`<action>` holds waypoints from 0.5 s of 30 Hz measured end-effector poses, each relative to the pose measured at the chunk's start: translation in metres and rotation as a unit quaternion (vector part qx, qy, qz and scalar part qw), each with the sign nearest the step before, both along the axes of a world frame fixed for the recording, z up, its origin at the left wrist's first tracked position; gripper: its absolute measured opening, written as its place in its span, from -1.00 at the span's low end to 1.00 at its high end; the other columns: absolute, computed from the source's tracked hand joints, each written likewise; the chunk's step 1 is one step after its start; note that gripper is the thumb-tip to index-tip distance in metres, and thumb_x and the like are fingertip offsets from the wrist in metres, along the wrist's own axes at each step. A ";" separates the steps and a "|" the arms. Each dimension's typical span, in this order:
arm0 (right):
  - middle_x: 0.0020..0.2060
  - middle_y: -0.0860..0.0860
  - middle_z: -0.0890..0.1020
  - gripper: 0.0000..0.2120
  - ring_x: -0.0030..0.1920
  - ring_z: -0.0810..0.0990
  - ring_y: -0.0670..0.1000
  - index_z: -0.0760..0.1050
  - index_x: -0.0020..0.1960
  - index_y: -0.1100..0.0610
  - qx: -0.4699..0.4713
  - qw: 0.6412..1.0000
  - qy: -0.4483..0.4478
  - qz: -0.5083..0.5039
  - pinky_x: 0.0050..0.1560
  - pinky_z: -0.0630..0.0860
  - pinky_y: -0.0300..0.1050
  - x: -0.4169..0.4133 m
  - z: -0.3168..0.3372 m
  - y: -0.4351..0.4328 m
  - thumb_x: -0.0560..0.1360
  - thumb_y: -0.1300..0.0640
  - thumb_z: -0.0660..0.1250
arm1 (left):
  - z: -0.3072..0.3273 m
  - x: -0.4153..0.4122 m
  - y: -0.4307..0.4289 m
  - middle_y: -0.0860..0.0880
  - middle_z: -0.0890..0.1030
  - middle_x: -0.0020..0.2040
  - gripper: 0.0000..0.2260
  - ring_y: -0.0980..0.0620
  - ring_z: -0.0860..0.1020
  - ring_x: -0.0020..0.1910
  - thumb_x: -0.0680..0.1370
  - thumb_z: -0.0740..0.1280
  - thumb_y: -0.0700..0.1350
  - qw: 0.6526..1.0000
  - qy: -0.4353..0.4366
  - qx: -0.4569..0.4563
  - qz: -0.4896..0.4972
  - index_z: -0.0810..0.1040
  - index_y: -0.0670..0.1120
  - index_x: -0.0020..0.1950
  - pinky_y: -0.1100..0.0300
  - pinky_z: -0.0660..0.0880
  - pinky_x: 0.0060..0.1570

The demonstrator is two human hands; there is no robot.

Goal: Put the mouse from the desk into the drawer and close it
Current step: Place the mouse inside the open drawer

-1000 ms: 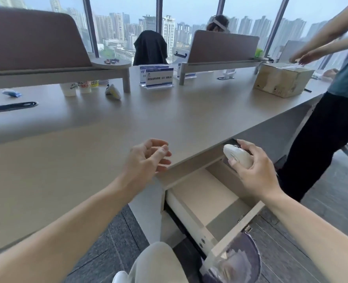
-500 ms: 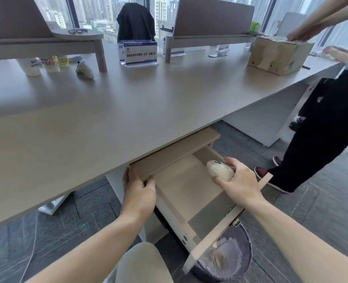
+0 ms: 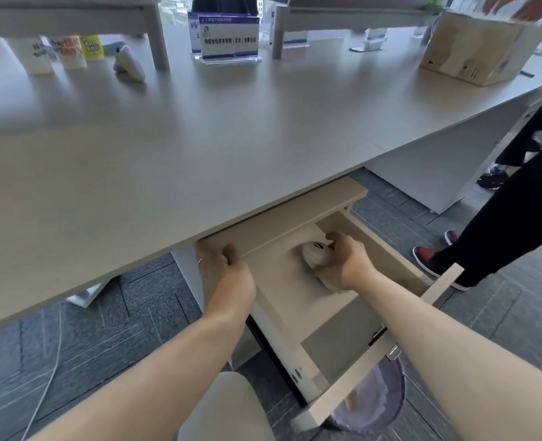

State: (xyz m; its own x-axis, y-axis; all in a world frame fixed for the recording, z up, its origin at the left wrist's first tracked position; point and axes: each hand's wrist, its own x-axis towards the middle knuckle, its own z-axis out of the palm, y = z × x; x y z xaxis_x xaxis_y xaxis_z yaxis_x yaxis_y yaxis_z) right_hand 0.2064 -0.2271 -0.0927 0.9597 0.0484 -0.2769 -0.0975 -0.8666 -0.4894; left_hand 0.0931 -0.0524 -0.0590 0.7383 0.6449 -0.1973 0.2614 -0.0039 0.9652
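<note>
Here the right hand (image 3: 347, 265) still-unreleased grips the mouse (image 3: 316, 254) low inside the open drawer (image 3: 282, 308), while the left hand (image 3: 228, 275) clasps the frame under the worktop (image 3: 199, 138); release and closing remain.

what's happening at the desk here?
A person is putting a white mouse into the open drawer under the desk. The right hand holds the mouse low inside the drawer, not yet let go. The left hand grips the edge of the unit beside the drawer, just under the desktop. The drawer is pulled well out, so closing it is not yet done. Another person stands to the right.
</note>
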 end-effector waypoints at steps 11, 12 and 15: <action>0.30 0.14 0.52 -0.20 0.34 0.49 0.19 0.33 0.50 0.14 -0.079 0.995 -0.003 0.052 0.24 0.51 -0.06 0.007 -0.016 0.001 0.30 0.09 0.47 | -0.006 0.000 0.003 -0.04 0.42 0.28 -0.81 -0.02 0.42 0.11 0.69 0.06 -0.05 0.999 0.017 0.024 -0.017 0.22 0.08 0.31 0.12 0.27 0.10; 0.31 0.13 0.51 -0.21 0.35 0.48 0.19 0.32 0.50 0.12 -0.081 0.995 -0.003 0.057 0.25 0.50 -0.04 0.006 -0.016 0.002 0.30 0.09 0.46 | -0.005 0.000 0.002 -0.01 0.40 0.26 -0.78 0.01 0.39 0.09 0.69 0.06 -0.06 1.000 0.011 0.021 -0.018 0.22 0.06 0.34 0.15 0.25 0.10; 0.37 0.11 0.45 -0.12 0.40 0.43 0.18 0.24 0.55 0.07 -0.086 0.993 0.008 0.077 0.31 0.45 -0.01 0.003 -0.013 0.004 0.30 0.02 0.49 | -0.002 -0.002 0.000 0.08 0.29 0.23 -0.66 0.08 0.32 0.09 0.70 0.05 -0.06 1.000 0.011 0.018 -0.023 0.17 -0.04 0.47 0.21 0.18 0.12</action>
State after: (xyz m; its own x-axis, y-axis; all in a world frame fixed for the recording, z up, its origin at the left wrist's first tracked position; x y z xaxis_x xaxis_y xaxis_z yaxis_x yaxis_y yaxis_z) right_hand 0.2092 -0.2236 -0.1054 0.9401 0.1444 -0.3087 0.0356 -0.9425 -0.3324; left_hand 0.0910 -0.0521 -0.0610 0.7629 0.6173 -0.1922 0.2820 -0.0501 0.9581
